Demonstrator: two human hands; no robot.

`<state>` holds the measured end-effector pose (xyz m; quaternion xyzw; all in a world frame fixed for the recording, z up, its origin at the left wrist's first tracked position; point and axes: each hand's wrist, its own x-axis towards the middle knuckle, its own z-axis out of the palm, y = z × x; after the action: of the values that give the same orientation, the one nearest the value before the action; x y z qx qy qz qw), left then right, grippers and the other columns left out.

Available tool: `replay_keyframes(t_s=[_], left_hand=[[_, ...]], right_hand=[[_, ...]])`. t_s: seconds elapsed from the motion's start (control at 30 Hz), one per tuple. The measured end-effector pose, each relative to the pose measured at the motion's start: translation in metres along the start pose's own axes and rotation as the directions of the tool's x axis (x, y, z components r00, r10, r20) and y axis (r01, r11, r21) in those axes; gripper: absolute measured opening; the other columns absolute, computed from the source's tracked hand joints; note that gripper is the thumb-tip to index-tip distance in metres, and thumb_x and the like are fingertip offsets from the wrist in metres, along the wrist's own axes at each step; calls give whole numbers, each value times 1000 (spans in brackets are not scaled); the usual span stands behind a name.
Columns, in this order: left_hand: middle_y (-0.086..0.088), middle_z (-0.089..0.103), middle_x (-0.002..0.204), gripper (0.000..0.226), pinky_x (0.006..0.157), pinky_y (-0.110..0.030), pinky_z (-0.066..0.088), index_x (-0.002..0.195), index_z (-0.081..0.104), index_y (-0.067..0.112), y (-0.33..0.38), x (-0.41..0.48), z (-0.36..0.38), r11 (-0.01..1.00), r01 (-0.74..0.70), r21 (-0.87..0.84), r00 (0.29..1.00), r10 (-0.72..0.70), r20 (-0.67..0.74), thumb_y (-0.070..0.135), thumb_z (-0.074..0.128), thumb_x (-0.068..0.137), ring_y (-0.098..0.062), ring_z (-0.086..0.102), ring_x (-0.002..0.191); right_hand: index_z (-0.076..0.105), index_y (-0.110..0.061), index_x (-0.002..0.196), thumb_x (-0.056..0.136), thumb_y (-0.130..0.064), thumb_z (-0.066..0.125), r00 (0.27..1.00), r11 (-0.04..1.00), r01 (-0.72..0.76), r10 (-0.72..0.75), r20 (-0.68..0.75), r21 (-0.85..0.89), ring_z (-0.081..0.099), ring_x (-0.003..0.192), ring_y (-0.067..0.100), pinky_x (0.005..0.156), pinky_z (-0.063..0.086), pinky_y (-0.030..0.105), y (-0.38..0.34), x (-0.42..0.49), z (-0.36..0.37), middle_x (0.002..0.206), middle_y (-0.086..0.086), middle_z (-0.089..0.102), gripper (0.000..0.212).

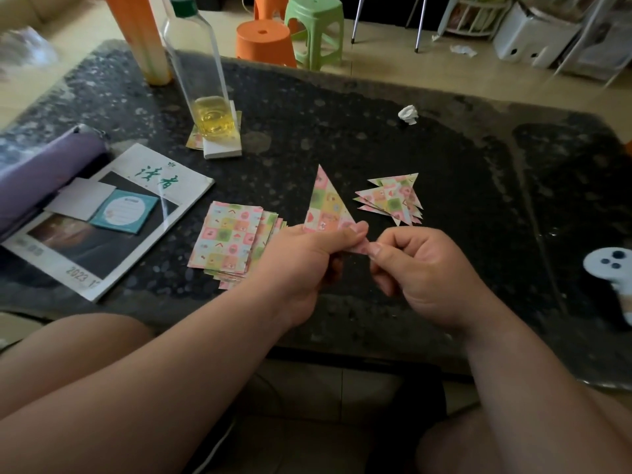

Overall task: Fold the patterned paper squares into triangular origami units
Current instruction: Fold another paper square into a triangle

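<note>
A patterned paper folded into a tall triangle (326,203) stands upright above the dark table, its point up. My left hand (301,265) grips its lower edge with fingers curled and thumb on top. My right hand (420,268) pinches the paper's lower right corner between thumb and forefinger. A stack of flat patterned squares (229,237) lies on the table just left of my left hand. A pile of several finished triangular units (393,198) lies beyond my right hand.
A magazine (113,217) with note cards and a purple pouch (44,176) sit at left. A clear bottle (201,73) with yellow liquid stands on a white block. A crumpled paper ball (408,114) lies far right; a white controller (612,268) lies at the right edge. Stools (294,32) stand beyond.
</note>
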<state>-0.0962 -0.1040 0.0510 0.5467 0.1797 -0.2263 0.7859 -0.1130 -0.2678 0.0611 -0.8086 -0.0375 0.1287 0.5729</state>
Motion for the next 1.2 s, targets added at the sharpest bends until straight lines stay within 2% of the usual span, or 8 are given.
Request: replay_keyframes(t_s=[0.17, 0.33, 0.47, 0.57, 0.67, 0.93, 1.1, 1.2], left_hand=[[-9, 68, 68, 23, 56, -27, 50, 65, 75, 11, 1, 1, -2, 999, -34, -16, 998, 35, 48, 18, 75, 87, -17, 61, 58], [-14, 72, 76, 5, 57, -29, 56, 86, 73, 2, 6, -1, -4, 999, -37, -10, 998, 38, 45, 6, 76, 83, -22, 72, 65], [-17, 77, 88, 28, 71, -38, 62, 100, 73, -1, 16, 2, -11, 995, -46, 84, 997, 41, 61, 13, 80, 76, -28, 76, 80], [-21, 76, 92, 23, 90, -55, 58, 94, 76, 1, 18, 1, -11, 990, -41, 134, 998, 33, 61, 18, 80, 79, -35, 75, 87], [-21, 76, 92, 17, 93, -64, 54, 84, 78, 6, 20, 2, -11, 986, -52, 158, 998, 46, 42, 22, 76, 88, -39, 74, 91], [-23, 75, 90, 35, 95, -62, 54, 72, 79, 10, 19, 0, -10, 987, -105, 119, 994, 101, 35, 27, 64, 99, -42, 74, 92], [-13, 75, 81, 38, 92, -61, 56, 79, 81, 18, 21, 4, -15, 933, -230, 276, 972, 234, 21, 38, 58, 101, -35, 74, 86], [-5, 74, 74, 31, 82, -50, 61, 76, 80, 20, 24, 5, -16, 913, -289, 288, 951, 307, -18, 34, 64, 99, -23, 74, 76]], right_hand=[[69, -8, 80, 103, -17, 56, 994, 979, -88, 98, -49, 183, 50, 49, 14, 41, 36, 21, -2, 1, 7, 64, 6, 65, 28], [69, -9, 76, 101, -15, 60, 998, 997, -33, 37, -55, 63, 52, 53, 10, 50, 42, 19, -1, 1, 4, 57, 0, 59, 27], [66, -10, 72, 100, -11, 60, 999, 998, -24, 27, -45, 61, 47, 50, 12, 48, 40, 21, -3, 2, -3, 53, 0, 54, 28], [65, -13, 69, 100, -10, 60, 1000, 999, -26, 27, -7, 42, 46, 49, 10, 47, 39, 21, -6, 1, -6, 52, -2, 52, 31], [64, -14, 68, 100, -8, 59, 999, 998, -37, 36, 5, 59, 45, 49, 10, 47, 39, 20, -8, 0, -10, 53, -1, 51, 33], [69, -20, 68, 99, -24, 61, 992, 980, -123, 126, -16, 155, 48, 49, 11, 42, 36, 19, -8, 2, 4, 58, 1, 60, 33], [68, -11, 73, 99, -16, 61, 1000, 994, -17, 14, 23, 106, 51, 53, 10, 49, 43, 18, -10, 1, 6, 58, 1, 58, 27], [66, -8, 73, 99, -12, 61, 1000, 994, 10, -12, 19, 113, 49, 52, 10, 49, 41, 18, -10, 2, 3, 56, 1, 56, 27]])
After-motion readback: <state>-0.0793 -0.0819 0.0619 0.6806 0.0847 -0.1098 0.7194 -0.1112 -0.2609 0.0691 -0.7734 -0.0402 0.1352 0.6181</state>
